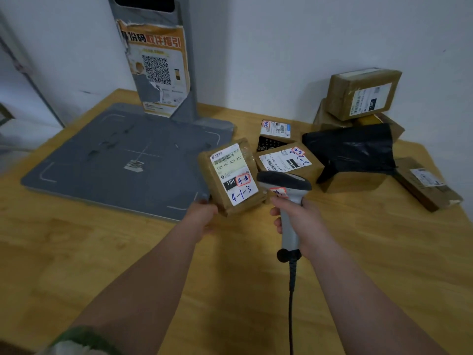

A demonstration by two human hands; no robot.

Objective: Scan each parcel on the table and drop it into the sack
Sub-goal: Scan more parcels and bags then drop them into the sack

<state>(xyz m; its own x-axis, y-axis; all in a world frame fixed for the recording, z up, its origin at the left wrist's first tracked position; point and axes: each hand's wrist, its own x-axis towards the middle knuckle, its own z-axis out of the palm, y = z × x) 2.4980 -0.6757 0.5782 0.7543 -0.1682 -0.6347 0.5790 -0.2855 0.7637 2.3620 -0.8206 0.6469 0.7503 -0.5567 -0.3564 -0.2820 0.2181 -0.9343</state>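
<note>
The left hand (202,216) grips the parcel (230,175) by its near corner, label up, above the worktop (128,252). The right hand (299,221) holds the scanner (286,190) just right of it, so its nose must swing left onto the barcode.

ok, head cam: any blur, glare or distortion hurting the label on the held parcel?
Head view: wide-angle bowing curves the table edges; light soft and dim, no hard shadows; the label on the held parcel is slightly soft, large print readable; faint sheen on the black bag; the sleeve at bottom left is smeared.
</note>
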